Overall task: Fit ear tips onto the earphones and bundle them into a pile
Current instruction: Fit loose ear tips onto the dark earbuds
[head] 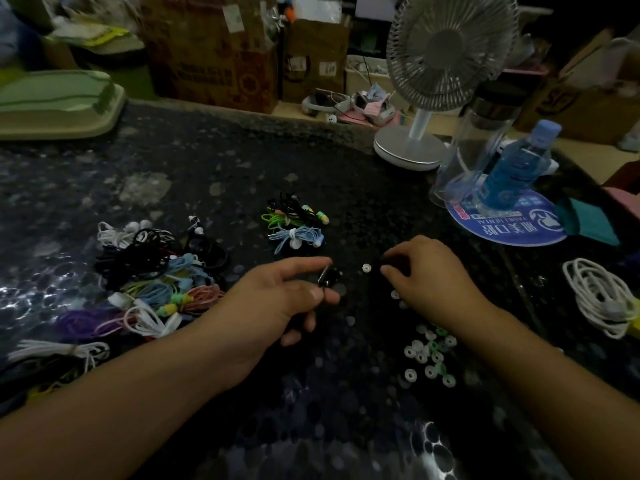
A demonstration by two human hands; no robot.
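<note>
My left hand (277, 299) pinches a black earphone (327, 278) between thumb and fingers at the middle of the dark table. My right hand (429, 275) is just to its right, fingers curled down at the tabletop; what the fingertips hold is too dark to tell. One white ear tip (366, 268) lies between the hands. Several white and green ear tips (429, 355) are scattered under my right wrist. A small pile of bundled earphones (294, 223) sits beyond my hands. A large tangled heap of coloured earphones (152, 275) lies to the left.
A white desk fan (446, 64) stands at the back right, beside a clear bottle (474, 147) and a blue bottle (512, 168) on a round blue card (502, 230). A coiled white cable (599, 299) lies far right. Cardboard boxes (214, 50) line the back edge.
</note>
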